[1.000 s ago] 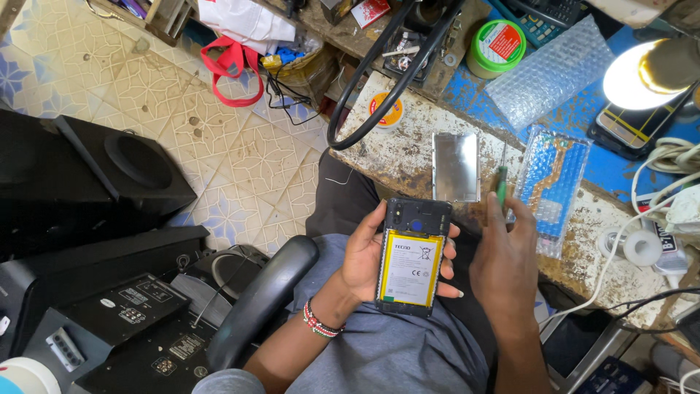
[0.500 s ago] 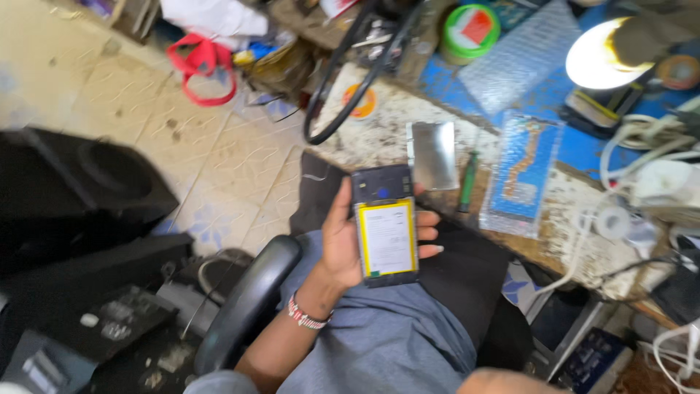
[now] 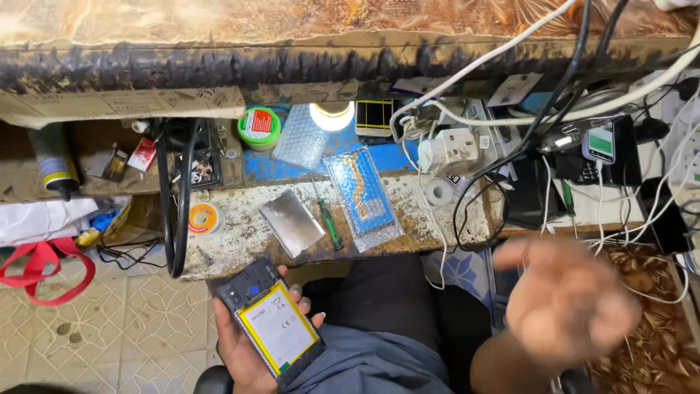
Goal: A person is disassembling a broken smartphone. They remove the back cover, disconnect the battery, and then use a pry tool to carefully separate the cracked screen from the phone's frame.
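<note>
the left hand [image 3: 244, 349] cups an opened phone [image 3: 275, 323] with its back off (yellow-edged battery showing), low over the lap. on the workbench [image 3: 233, 219] above lie a silver back cover [image 3: 292, 222], then a green screwdriver [image 3: 329, 222]. the right hand [image 3: 569, 303] hangs blurred, fingers loosely spread, holding nothing.

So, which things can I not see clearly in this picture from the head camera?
- Right hand: motion blur; fingers and any grip cannot be told.
- Opened phone in the left hand: its underside is hidden by the palm, and its small parts are too small.
- Green screwdriver: tip too small to tell.
- Black cables: their upper ends are lost in clutter.
</note>
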